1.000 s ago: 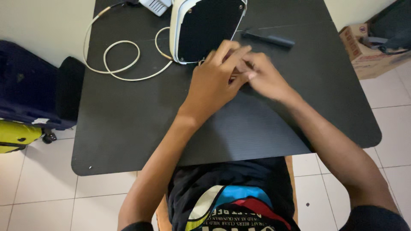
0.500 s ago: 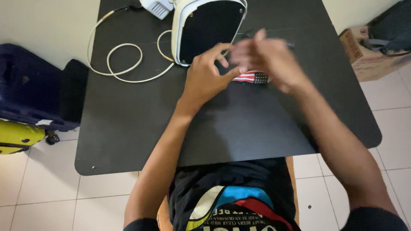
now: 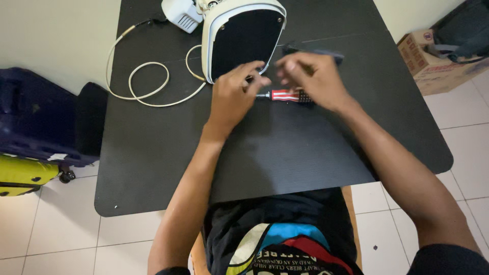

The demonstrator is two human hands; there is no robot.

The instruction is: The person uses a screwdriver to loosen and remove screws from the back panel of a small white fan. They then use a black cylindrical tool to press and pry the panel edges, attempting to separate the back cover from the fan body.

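Note:
On the black table (image 3: 153, 168) lies a small screwdriver (image 3: 286, 95) with a red-and-white striped handle, its metal shaft pointing left. My left hand (image 3: 232, 99) has its fingers pinched together at the tip of that shaft, right against the lower edge of a white appliance (image 3: 243, 38) with a flat black face. My right hand (image 3: 311, 77) hovers blurred just above the screwdriver's handle with its fingers curled. What it holds, if anything, I cannot make out.
A white cord (image 3: 147, 86) coils left of the appliance, with a white plug block (image 3: 181, 12) at the back. A dark slim tool (image 3: 326, 52) lies behind my right hand. A dark suitcase (image 3: 41, 122) stands left of the table, a cardboard box (image 3: 433, 66) to its right.
Both hands were clasped together over the table; they have drawn apart, uncovering the striped screwdriver. The right hand rose and shifted right, and the left stayed at the appliance's edge.

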